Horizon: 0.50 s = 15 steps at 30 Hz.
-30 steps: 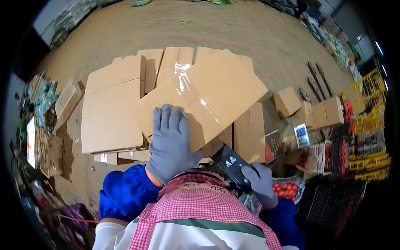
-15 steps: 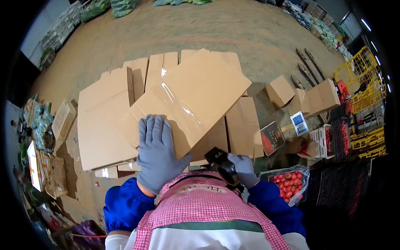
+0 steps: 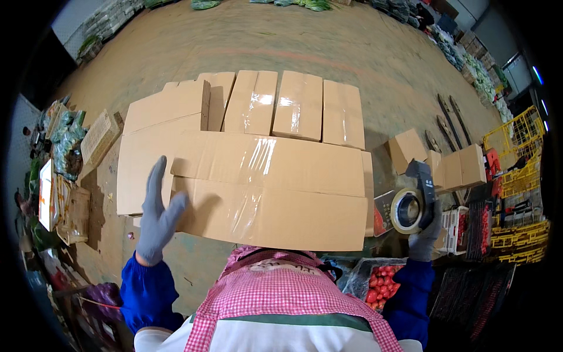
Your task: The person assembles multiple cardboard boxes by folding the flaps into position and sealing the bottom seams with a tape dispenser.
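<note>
- Though lined up closely side by side, showing narrow gaps between: taped cardboard boxes (image 3: 299,105), on the far side.
- Stretched across the near side, banded with shiny clear tape (image 3: 258,164): large cardboard carton (image 3: 316,188), overlapping another cardboard piece (image 3: 141,170) at left.
- Near the carton's lower right corner: plastic-wrapped red tomatoes (image 3: 384,284).
- Poised by the carton's left end: gloved left hand (image 3: 158,226), with fingers and thumb spread wide, grasping nothing.
- Out past the right end: gloved right hand (image 3: 427,232), curled around a black tape dispenser (image 3: 427,185).
- Mounted on that dispenser: tape roll (image 3: 396,218).
</note>
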Each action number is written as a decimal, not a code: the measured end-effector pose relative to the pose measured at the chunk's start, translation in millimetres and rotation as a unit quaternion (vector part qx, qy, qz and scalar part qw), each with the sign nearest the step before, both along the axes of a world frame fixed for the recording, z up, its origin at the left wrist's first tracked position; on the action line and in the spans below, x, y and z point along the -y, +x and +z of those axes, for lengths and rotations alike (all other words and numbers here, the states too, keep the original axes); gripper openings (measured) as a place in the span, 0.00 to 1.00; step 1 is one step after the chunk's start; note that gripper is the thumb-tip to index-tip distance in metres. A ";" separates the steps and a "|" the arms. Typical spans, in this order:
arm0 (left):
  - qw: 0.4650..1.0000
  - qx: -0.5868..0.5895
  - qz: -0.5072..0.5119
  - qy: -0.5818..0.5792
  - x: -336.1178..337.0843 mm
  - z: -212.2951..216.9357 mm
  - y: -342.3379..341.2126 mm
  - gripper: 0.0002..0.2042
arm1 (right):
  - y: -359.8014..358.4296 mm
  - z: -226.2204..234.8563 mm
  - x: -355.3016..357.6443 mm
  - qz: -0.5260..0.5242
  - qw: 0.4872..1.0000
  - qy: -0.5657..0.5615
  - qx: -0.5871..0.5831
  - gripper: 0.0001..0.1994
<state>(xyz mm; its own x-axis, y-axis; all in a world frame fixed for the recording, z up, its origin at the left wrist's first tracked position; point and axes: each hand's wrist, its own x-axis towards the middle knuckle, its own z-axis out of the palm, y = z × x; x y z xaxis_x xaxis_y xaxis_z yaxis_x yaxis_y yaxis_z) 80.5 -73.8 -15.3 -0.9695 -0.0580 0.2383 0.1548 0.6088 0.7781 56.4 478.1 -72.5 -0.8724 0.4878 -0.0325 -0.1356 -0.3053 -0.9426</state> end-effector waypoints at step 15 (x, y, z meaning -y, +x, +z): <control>0.992 -0.102 -0.070 -0.014 -75.4 53.3 -39.7 0.28 | -13.0 89.8 93.7 0.212 0.976 0.049 -0.018 0.24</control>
